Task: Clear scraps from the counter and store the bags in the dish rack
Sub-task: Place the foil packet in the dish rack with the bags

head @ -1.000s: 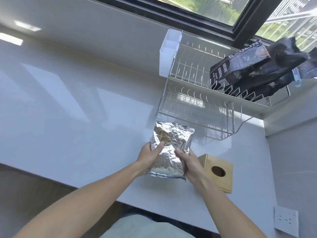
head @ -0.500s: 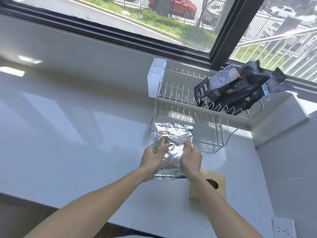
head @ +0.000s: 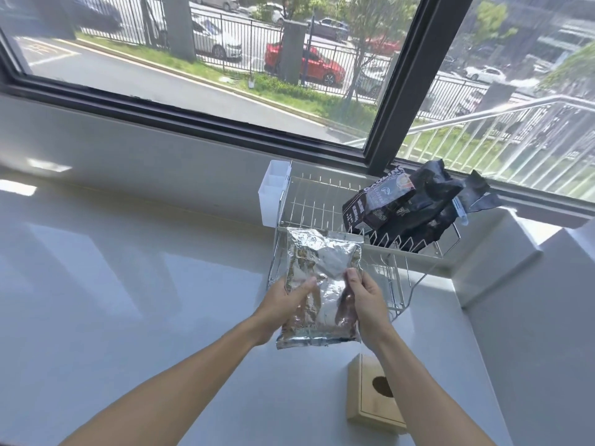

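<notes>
I hold a crinkled silver foil bag (head: 322, 275) upright in front of the wire dish rack (head: 309, 204). My left hand (head: 283, 300) grips its left edge and my right hand (head: 367, 297) grips its right edge, thumbs on the front. The bag's top edge reaches the level of the rack's upper tier. Black coffee bags (head: 409, 207) lie in the right half of that upper tier. The left half of the tier shows bare wire.
A white cutlery holder (head: 272, 194) hangs on the rack's left end. A wooden box with a round hole (head: 373, 394) lies on the white counter (head: 128, 284) under my right forearm. A window ledge runs behind the rack; a wall stands at the right.
Both hands have lifted the foil bag off the counter and carried it up and forward toward the rack. The view has tilted up, showing more of the window.
</notes>
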